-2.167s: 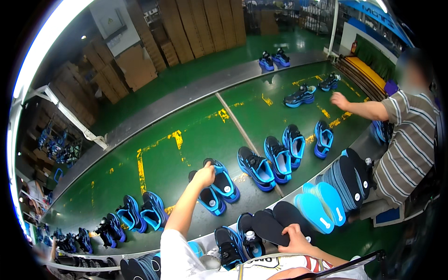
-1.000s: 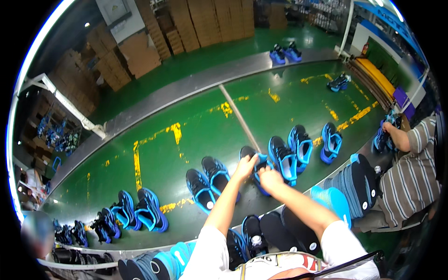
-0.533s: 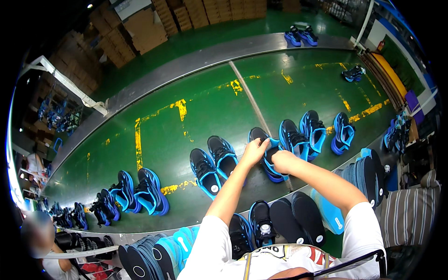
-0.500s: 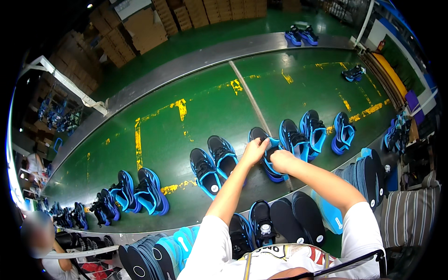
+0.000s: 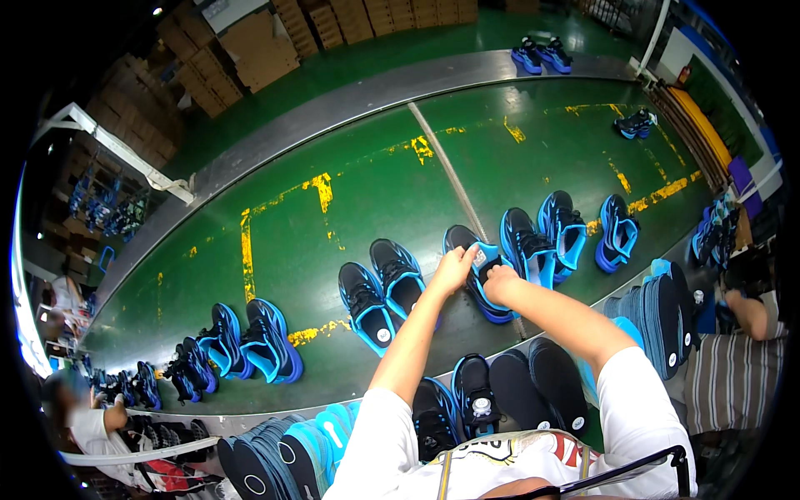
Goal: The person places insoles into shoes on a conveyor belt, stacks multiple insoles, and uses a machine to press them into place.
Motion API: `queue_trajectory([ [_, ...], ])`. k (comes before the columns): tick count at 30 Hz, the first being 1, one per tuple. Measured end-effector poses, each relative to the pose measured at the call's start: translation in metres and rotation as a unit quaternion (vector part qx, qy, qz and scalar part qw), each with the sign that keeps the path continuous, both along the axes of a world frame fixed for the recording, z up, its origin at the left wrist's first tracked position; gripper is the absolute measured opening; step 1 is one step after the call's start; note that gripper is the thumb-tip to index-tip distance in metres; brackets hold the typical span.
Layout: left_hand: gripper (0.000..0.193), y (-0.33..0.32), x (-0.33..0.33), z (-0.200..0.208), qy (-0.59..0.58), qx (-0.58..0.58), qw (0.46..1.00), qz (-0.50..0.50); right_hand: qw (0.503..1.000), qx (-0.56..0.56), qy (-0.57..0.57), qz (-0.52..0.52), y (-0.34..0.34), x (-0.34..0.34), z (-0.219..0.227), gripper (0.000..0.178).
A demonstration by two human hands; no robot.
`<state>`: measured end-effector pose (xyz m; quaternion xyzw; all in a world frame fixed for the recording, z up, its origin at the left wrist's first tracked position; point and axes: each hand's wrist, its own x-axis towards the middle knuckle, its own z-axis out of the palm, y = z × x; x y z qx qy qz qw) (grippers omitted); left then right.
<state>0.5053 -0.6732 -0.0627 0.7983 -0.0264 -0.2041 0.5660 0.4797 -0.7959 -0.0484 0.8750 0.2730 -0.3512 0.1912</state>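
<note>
A black and blue sneaker [image 5: 495, 312] stands on the green work surface in front of me, its toe pointing away. My left hand [image 5: 454, 269] pinches the sneaker's tongue on the left side of the opening. At the right side of the opening is my right hand [image 5: 502, 285], fingers curled and tips down in the shoe, so what they grip is hidden. Left of my left arm stands a pair of matching sneakers [image 5: 364, 292], one showing an insole with a white round mark. More sneakers [image 5: 523, 237] stand just right of my hands.
Stacks of insoles [image 5: 658, 312] lie along the near edge at right, with more insole stacks [image 5: 275, 454] at left. Two dark insoles [image 5: 554, 379] and sneakers [image 5: 477, 396] sit close to my body. Further sneakers [image 5: 271, 342] line the left. Another person [image 5: 100, 425] is at far left.
My right hand has shifted slightly, its fingers still in the sneaker's opening. A person's arm has come into view at the far right. The person at left has moved.
</note>
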Motion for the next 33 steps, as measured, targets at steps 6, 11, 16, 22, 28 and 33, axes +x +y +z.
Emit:
queue_trajectory([
  [6,0.041,0.004,0.005,-0.001,0.075,-0.055,0.996,0.018,0.997,-0.033,0.037,0.065,0.004,0.006,0.004,0.031],
  [11,0.037,-0.013,-0.001,-0.011,-0.267,0.116,0.948,0.130,0.994,-0.006,0.078,0.082,0.003,0.020,-0.003,0.030],
  [16,0.031,-0.016,-0.008,-0.005,-0.427,0.270,0.863,-0.023,0.986,0.038,0.146,0.073,-0.007,0.009,0.021,0.035],
  [22,0.042,-0.028,-0.008,0.009,-0.309,0.426,0.842,-0.119,0.978,0.111,0.142,-0.104,-0.006,-0.019,0.025,0.064],
  [28,0.021,-0.031,-0.004,0.001,-0.323,0.488,0.789,-0.185,0.883,0.431,-0.148,-0.111,-0.043,-0.074,0.016,0.047],
  [33,0.015,-0.028,-0.006,0.006,-0.358,0.519,0.738,-0.241,0.780,0.515,-0.308,-0.179,-0.090,-0.166,0.058,0.040],
])
